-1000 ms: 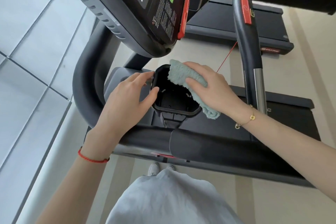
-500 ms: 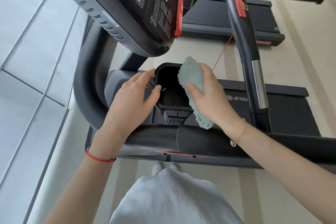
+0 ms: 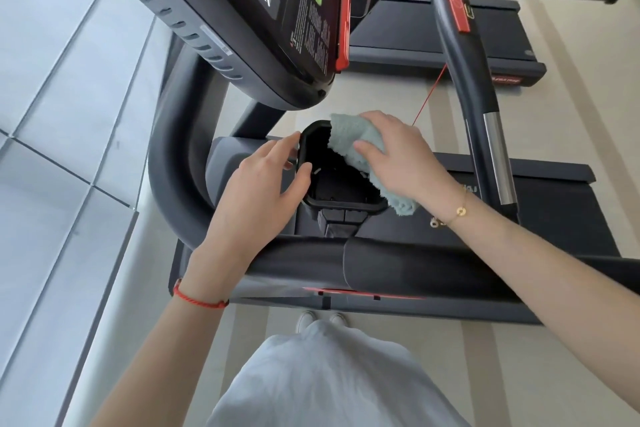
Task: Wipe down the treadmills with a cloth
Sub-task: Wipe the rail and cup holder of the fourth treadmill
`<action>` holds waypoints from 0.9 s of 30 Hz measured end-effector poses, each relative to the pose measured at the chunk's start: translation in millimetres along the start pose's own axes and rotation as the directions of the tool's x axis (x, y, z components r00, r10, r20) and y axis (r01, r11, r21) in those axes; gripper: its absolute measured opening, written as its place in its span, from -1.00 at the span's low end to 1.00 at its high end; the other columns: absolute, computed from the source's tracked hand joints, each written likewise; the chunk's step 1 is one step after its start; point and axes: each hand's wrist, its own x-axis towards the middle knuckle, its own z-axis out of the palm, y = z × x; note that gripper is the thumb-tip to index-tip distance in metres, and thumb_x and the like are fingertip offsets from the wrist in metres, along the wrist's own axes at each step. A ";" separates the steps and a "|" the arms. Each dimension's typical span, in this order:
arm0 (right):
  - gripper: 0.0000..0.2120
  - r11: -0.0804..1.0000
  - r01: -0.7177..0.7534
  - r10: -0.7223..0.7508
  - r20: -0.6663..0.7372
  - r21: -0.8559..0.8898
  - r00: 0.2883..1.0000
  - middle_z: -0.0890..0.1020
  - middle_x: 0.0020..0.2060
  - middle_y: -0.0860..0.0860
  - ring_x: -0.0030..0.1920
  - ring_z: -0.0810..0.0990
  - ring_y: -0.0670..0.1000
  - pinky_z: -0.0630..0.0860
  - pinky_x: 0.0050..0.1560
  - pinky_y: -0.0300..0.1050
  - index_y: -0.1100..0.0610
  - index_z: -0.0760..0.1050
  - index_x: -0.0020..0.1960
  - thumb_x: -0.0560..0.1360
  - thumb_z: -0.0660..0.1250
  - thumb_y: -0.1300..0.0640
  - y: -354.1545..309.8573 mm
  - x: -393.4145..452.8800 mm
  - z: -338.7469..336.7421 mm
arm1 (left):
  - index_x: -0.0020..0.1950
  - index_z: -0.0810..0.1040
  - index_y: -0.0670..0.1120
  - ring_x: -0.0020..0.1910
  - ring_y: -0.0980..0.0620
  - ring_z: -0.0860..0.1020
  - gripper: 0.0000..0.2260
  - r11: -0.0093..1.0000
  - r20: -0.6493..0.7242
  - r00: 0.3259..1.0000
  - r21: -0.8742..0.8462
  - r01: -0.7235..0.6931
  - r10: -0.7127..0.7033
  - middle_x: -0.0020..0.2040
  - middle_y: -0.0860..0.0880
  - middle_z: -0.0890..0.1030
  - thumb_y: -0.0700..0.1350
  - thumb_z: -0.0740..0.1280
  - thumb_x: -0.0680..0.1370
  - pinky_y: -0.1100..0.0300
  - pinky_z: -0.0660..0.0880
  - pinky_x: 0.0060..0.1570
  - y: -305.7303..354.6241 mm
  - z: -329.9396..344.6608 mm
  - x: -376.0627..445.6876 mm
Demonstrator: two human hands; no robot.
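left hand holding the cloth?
No. The right hand holds the light blue cloth over the black cup holder; the left hand only grips its rim.

At the frame's center, a right hand (image 3: pixel 398 156) presses a pale green cloth (image 3: pixel 356 146) onto a treadmill's black cup holder (image 3: pixel 343 204); the left hand (image 3: pixel 256 191) grips its left rim.
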 end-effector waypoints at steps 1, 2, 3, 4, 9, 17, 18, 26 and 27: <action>-0.64 0.997 0.064 -0.063 0.036 -0.040 0.997 0.56 0.25 0.09 0.26 0.49 0.15 0.34 0.19 -0.16 0.10 0.40 0.39 0.61 0.24 0.08 -1.7 10.7 -4.6 | 0.43 0.45 -0.07 0.06 0.03 0.59 -0.53 1.000 -0.001 1.000 0.000 0.002 -0.002 0.14 0.00 0.59 0.10 0.19 0.57 -0.01 0.55 0.08 0.5 0.2 -0.3; -0.66 0.988 0.138 -0.131 0.081 -0.076 0.988 0.61 0.21 0.08 0.23 0.52 0.16 0.40 0.20 -0.08 0.08 0.45 0.36 0.60 0.26 0.07 -3.5 20.7 -8.3 | 0.43 0.45 -0.07 0.05 0.02 0.60 -0.53 1.000 -0.001 1.000 0.001 0.004 -0.004 0.13 0.00 0.60 0.09 0.20 0.57 -0.02 0.55 0.06 0.8 -0.2 -0.4; -0.66 0.974 0.204 -0.190 0.135 -0.099 0.972 0.62 0.20 0.06 0.22 0.54 0.16 0.42 0.22 -0.03 0.05 0.47 0.35 0.59 0.27 0.06 -4.7 29.3 -11.1 | 0.43 0.45 -0.07 0.04 0.03 0.60 -0.53 1.000 -0.002 1.000 0.001 0.005 -0.005 0.13 -0.01 0.60 0.09 0.20 0.57 -0.02 0.55 0.05 1.0 -0.8 -0.6; -0.65 0.959 0.259 -0.235 0.192 -0.114 0.953 0.62 0.22 0.05 0.23 0.54 0.14 0.42 0.24 0.00 0.02 0.45 0.37 0.59 0.27 0.04 -5.7 36.1 -13.4 | 0.43 0.45 -0.07 0.04 0.03 0.60 -0.53 1.000 -0.004 1.000 0.002 0.005 -0.005 0.12 -0.01 0.60 0.09 0.20 0.57 -0.02 0.55 0.05 1.2 -1.1 -0.6; -0.58 0.907 0.382 -0.318 0.308 -0.177 0.897 0.49 0.38 -0.04 0.34 0.46 0.09 0.37 0.33 0.02 -0.07 0.32 0.47 0.62 0.23 0.02 -7.0 45.2 -14.5 | 0.41 0.47 -0.06 0.01 0.03 0.60 -0.54 1.000 -0.011 1.000 0.005 0.005 -0.005 0.08 0.00 0.61 0.10 0.20 0.57 -0.03 0.57 0.03 0.8 -1.3 -0.7; -0.54 0.991 0.134 -0.132 0.073 -0.016 0.989 0.46 0.35 0.08 0.31 0.44 0.10 0.27 0.27 -0.20 0.11 0.28 0.49 0.62 0.22 0.05 9.2 -11.5 -18.1 | 0.44 0.45 -0.06 0.04 0.08 0.60 -0.54 1.000 -0.017 1.000 0.005 -0.004 0.004 0.10 0.03 0.61 0.08 0.21 0.58 0.00 0.56 0.08 0.3 -0.5 -1.9; -0.55 0.989 0.145 -0.144 0.036 -0.024 0.989 0.47 0.34 0.08 0.30 0.45 0.09 0.28 0.28 -0.20 0.12 0.29 0.49 0.63 0.21 0.06 7.9 -18.3 -19.5 | 0.44 0.45 -0.07 0.03 0.09 0.59 -0.55 1.000 -0.017 1.000 0.006 -0.005 0.005 0.10 0.03 0.62 0.07 0.22 0.58 0.00 0.56 0.09 0.4 -0.4 -2.1; -0.61 0.943 0.333 -0.333 0.143 0.023 0.932 0.62 0.12 0.03 0.06 0.56 -0.01 0.41 0.11 -0.15 0.17 0.47 0.31 0.61 0.20 -0.05 -23.8 -61.0 -35.7 | 0.47 0.42 -0.08 0.01 0.13 0.54 -0.58 1.000 0.015 1.000 0.014 -0.025 0.025 0.12 0.03 0.59 -0.06 0.29 0.61 0.13 0.50 0.13 -0.1 -2.5 -1.8; -0.61 0.945 0.328 -0.314 0.241 -0.018 0.918 0.62 0.10 0.03 0.07 0.56 0.02 0.39 0.08 -0.10 0.17 0.48 0.27 0.62 0.17 -0.08 -30.7 -59.8 -28.4 | 0.48 0.41 -0.08 0.00 0.13 0.53 -0.58 1.000 0.030 0.999 0.006 -0.024 0.024 0.13 0.03 0.58 -0.08 0.28 0.61 0.16 0.49 0.13 -0.1 -2.9 -1.9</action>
